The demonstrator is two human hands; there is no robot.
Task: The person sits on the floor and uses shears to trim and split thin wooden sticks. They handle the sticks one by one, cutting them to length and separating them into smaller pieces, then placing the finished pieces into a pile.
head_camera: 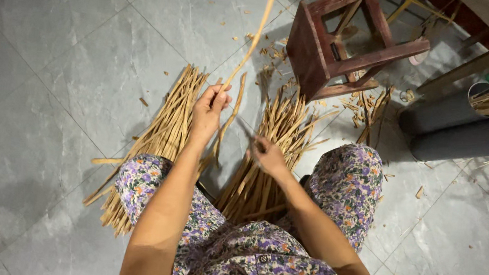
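Pinching a long strip upright in my left hand, I keep my right hand closed around a blade, apparently, between two piles on the floor.

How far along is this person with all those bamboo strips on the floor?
Two heaps of thin tan bamboo strips lie on the grey tile floor, one by the left knee and one between the knees; which is finished I cannot tell. In hand: the left hand lifts a long pale strip, while the right hand grips a thin dark blade-like tool. Shavings lie near a dark red wooden stool.
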